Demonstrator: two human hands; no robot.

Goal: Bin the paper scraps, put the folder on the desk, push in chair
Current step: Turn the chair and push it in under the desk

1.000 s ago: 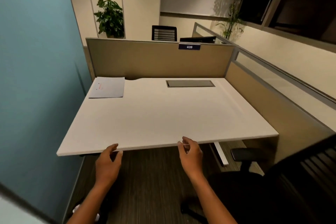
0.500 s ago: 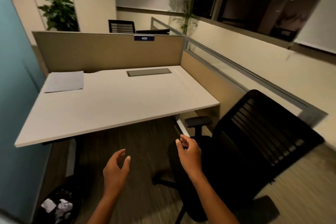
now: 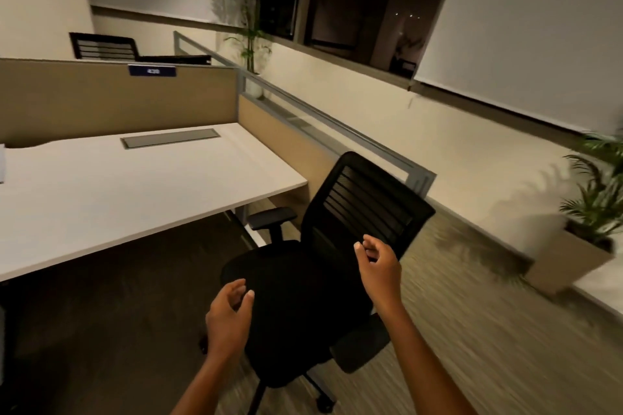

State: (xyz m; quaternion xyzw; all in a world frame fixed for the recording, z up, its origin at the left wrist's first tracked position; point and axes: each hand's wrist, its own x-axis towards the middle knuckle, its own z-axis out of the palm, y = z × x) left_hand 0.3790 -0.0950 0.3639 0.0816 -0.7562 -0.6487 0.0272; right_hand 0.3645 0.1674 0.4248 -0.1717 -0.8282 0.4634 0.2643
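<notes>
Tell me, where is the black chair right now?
In the head view, the black chair stands on the floor off the desk's right corner, not pushed in, with both open hands just in front of it.

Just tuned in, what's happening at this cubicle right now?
A person is facing a black office chair that stands pulled out beside the white desk, off its right end and not yet pushed in. Both hands are empty and half open: the left hand hovers near the seat's front edge, and the right hand is raised in front of the mesh backrest. Neither is gripping the chair yet. The desk shows only a sliver of something pale at its far left edge.
</notes>
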